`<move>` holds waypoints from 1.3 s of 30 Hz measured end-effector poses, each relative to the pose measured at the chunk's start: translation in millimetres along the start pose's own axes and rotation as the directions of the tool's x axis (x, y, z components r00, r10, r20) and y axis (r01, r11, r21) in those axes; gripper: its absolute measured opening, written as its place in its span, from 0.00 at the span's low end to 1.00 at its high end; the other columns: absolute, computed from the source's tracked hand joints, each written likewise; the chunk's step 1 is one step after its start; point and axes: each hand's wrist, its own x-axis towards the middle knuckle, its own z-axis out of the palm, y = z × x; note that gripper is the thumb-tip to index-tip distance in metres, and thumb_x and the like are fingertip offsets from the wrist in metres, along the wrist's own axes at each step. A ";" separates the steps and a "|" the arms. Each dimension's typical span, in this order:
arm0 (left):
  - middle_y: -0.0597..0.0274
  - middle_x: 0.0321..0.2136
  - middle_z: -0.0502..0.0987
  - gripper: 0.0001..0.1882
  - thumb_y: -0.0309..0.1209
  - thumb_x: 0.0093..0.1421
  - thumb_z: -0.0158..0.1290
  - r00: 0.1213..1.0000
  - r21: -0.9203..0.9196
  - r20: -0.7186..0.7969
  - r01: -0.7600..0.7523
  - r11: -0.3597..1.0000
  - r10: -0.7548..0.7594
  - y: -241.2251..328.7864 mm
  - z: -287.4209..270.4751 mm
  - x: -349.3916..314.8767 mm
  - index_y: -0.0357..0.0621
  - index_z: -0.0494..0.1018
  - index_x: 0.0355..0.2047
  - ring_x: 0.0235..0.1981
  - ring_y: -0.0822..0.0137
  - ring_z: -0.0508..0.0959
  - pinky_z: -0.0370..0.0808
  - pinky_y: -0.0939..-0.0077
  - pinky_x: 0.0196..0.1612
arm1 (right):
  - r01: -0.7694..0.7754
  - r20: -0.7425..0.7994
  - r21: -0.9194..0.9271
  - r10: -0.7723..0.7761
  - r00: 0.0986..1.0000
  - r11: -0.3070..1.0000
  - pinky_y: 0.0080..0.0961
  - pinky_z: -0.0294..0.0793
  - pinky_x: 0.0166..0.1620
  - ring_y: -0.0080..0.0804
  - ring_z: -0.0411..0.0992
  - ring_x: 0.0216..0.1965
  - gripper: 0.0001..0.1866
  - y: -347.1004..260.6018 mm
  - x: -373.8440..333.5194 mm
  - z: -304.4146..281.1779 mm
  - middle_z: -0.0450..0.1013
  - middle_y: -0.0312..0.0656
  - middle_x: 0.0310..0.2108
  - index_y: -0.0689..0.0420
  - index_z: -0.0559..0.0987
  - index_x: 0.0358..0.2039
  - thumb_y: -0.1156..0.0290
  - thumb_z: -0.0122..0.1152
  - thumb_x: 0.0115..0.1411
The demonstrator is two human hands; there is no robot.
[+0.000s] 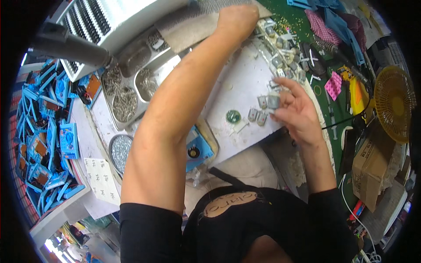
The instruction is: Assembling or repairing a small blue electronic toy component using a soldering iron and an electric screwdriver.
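My left hand (239, 21) is stretched far out to the top of the table, its fingers curled closed at the edge of a brown sheet (186, 35); whatever they grip is hidden. Between the thumb and fingers of my right hand (300, 111) is a small grey motor (273, 101). Several more little motors (252, 115) stand on the white table just left of it. Beside them lie a round green piece (233, 116) and a white plastic part (240, 127). A pile of motors with white fittings (280, 48) spreads beyond my right hand.
Metal trays (133, 57) of screws and a round bowl (119, 153) of small metal parts stand left. A crate of blue housings (44, 144) is farther left. One blue housing (199, 151) lies near my body. A yellow fan (394, 105) and cardboard box (372, 162) are right.
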 end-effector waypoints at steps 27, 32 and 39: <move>0.58 0.38 0.79 0.07 0.16 0.62 0.59 0.775 -0.895 0.340 0.440 0.069 -0.533 60.9 -176.6 -329.9 0.32 0.79 0.41 0.38 0.73 0.80 0.81 0.81 0.36 | 0.509 0.516 -0.854 0.053 0.855 0.105 0.36 0.73 0.45 0.40 0.73 0.39 0.18 22.3 40.1 39.1 0.77 0.42 0.31 0.58 0.80 0.47 0.79 0.62 0.54; 0.58 0.41 0.78 0.11 0.14 0.61 0.58 0.779 -0.872 0.219 0.426 0.240 -0.587 66.3 -169.4 -343.6 0.34 0.75 0.44 0.41 0.72 0.80 0.81 0.80 0.40 | 0.105 0.291 -0.679 0.135 0.947 0.727 0.16 0.70 0.39 0.14 0.70 0.34 0.22 7.5 22.9 59.4 0.73 0.32 0.34 0.61 0.78 0.55 0.80 0.67 0.59; 0.58 0.35 0.80 0.20 0.17 0.59 0.61 0.772 -0.892 0.112 0.356 0.280 -0.626 69.1 -163.7 -344.6 0.38 0.71 0.51 0.34 0.70 0.83 0.81 0.76 0.38 | -0.305 0.405 -0.177 0.351 0.844 0.936 0.13 0.71 0.39 0.14 0.69 0.34 0.26 35.6 7.8 101.2 0.71 0.32 0.34 0.64 0.74 0.58 0.81 0.68 0.59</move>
